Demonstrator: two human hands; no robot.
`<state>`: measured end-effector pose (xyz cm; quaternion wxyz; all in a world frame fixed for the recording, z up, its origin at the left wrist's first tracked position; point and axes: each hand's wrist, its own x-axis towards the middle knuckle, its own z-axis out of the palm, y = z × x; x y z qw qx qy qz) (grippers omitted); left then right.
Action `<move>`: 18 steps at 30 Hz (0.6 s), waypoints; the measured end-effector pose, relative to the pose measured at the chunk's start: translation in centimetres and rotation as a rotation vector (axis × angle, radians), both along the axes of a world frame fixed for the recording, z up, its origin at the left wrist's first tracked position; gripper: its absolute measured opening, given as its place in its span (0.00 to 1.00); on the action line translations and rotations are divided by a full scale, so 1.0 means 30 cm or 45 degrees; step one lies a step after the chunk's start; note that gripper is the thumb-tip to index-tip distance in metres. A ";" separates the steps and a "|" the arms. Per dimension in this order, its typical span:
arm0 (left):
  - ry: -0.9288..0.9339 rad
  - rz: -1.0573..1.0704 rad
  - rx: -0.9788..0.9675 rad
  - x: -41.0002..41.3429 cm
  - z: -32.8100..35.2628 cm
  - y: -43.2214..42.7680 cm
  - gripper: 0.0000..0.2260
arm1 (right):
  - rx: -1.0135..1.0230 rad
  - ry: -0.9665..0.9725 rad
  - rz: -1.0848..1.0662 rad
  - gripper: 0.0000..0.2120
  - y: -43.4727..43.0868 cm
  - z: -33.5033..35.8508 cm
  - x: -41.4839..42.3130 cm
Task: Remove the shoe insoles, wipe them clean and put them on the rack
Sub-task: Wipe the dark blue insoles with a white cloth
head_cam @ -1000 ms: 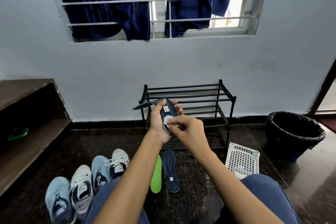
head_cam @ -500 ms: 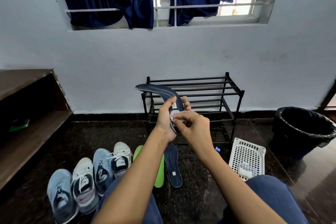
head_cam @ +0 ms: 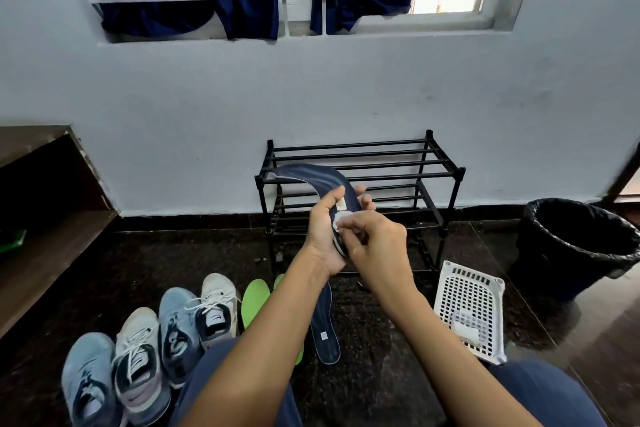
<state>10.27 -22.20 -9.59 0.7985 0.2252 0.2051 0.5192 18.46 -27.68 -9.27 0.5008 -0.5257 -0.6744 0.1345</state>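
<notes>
Item one, near left: four shoes [head_cam: 138,367] are lying in a row on the floor, with green insoles [head_cam: 255,300] and a floor insole [head_cam: 327,340] just beside them and a white basket [head_cam: 467,288] to the right.

Item two: I am watching my left hand [head_cam: 323,236], its fingers gripping the held insole [head_cam: 313,175], while my right hand [head_cam: 379,246] is pinching a white wipe [head_cam: 341,219] against it.

Item three, far: the rack [head_cam: 360,151] is standing by the wall, with a bin [head_cam: 554,253] to its right.
</notes>
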 end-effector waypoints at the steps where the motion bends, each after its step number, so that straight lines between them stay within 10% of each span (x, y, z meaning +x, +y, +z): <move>1: 0.012 -0.028 0.008 0.003 -0.001 0.004 0.13 | 0.011 0.050 -0.008 0.09 0.003 0.000 -0.005; 18: -0.007 -0.043 0.058 -0.055 0.015 0.015 0.14 | 0.170 -0.041 0.044 0.08 0.014 0.002 -0.044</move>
